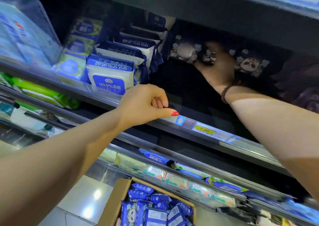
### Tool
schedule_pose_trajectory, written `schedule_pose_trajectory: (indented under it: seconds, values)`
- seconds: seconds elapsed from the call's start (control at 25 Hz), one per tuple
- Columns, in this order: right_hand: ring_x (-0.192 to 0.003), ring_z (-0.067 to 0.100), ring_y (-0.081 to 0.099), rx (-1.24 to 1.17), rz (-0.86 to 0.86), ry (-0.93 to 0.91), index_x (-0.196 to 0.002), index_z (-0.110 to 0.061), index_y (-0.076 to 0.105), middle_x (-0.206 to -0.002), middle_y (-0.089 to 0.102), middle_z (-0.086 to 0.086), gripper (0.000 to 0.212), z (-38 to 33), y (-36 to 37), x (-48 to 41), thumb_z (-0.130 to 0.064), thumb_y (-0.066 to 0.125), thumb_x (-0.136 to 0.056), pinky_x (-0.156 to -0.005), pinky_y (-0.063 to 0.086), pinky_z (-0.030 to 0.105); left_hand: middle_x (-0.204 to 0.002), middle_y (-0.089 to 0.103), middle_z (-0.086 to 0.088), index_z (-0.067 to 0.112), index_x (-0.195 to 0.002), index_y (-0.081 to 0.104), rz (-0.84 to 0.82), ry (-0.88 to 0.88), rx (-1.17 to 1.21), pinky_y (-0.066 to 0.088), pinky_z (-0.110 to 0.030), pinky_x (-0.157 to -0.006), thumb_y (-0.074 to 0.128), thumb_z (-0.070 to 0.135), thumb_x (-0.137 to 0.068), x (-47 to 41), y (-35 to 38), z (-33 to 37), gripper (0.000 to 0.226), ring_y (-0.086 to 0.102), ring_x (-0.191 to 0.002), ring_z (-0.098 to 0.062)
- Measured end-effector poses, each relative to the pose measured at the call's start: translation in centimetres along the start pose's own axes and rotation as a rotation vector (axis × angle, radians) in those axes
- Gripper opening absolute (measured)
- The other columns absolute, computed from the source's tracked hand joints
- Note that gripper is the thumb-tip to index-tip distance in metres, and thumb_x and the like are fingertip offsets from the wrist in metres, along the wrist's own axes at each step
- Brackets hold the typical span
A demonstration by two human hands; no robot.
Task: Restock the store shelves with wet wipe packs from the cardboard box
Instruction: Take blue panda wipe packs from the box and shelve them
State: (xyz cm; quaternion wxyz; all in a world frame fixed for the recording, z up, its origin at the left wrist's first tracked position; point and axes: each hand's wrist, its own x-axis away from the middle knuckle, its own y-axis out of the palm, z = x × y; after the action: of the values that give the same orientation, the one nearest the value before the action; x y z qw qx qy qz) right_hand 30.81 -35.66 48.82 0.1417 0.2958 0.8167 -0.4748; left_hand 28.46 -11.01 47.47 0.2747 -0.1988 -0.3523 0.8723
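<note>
One cardboard box, bottom centre, holds many blue wet wipe packs, uncounted. One left hand, mid-frame, loosely curled, empty, at the shelf rail. One right hand, upper right, grasps one dark panda-print pack, long axis left-right along the shelf.

Head view tilts close toward the shelves

Yellow price tag marked 1.00, clipped in the clear rail at right. Blue arrow sticker on the same rail, just left of the tag. Clear plastic bin at upper left, tilted, with blurred blue-and-white goods inside. Glossy pale floor tiles at the bottom, with bright spots of reflected light.
</note>
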Motion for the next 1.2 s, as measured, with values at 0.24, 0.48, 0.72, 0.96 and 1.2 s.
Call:
schedule_pose_trajectory:
  seconds: [0.24,0.48,0.72,0.96,1.2]
  values:
    - [-0.12,0.015,0.047,-0.081,-0.117,0.07,-0.132,-0.019,0.052,-0.127,0.054,-0.002,0.056,-6.4,-7.2,9.9,-0.035,0.072,-0.082,-0.102,0.034,0.023,-0.127,0.057,0.005,0.023,-0.124,0.058,0.063,0.166,-0.163,0.043,-0.037,-0.101,0.068,0.036,-0.084,3.2,-2.1,0.9,0.043,0.047,-0.122,-0.014]
    - [-0.119,0.02,0.045,-0.023,-0.039,0.156,-0.128,-0.017,0.052,-0.128,0.054,0.002,0.054,-7.4,-9.3,23.1,-0.035,0.071,-0.081,-0.102,0.035,0.029,-0.129,0.055,-0.006,0.015,-0.126,0.054,-0.002,0.332,-0.231,0.038,-0.033,-0.1,0.067,0.035,-0.083,8.2,-2.2,1.0,0.049,0.048,-0.12,-0.026]
    - [-0.116,0.021,0.047,-0.089,-0.244,0.332,-0.125,-0.015,0.055,-0.123,0.055,0.002,0.053,-2.7,-6.3,35.1,-0.027,0.076,-0.078,-0.099,0.033,0.022,-0.125,0.057,-0.006,0.013,-0.125,0.056,-0.052,0.233,-0.259,0.037,-0.029,-0.098,0.058,0.045,-0.081,16.0,4.6,-2.1,0.054,0.045,-0.118,-0.021]
    - [-0.116,0.025,0.048,-0.146,-0.494,0.473,-0.125,-0.015,0.055,-0.12,0.056,0.006,0.055,4.1,0.2,44.2,-0.031,0.072,-0.076,-0.099,0.037,0.032,-0.124,0.057,-0.004,0.018,-0.127,0.056,-0.212,-0.084,-0.217,0.039,-0.032,-0.095,0.052,0.057,-0.075,23.7,14.1,-9.9,0.066,0.045,-0.114,-0.019]
    - [-0.12,0.027,0.047,-0.147,-0.684,0.722,-0.129,-0.015,0.054,-0.124,0.056,0.008,0.062,8.5,11.4,55.4,-0.021,0.08,-0.072,-0.1,0.034,0.026,-0.126,0.055,0.001,0.021,-0.126,0.056,-0.395,-0.308,-0.068,0.031,-0.014,-0.096,0.057,0.055,-0.069,30.0,22.9,-19.7,0.066,0.046,-0.12,-0.02]
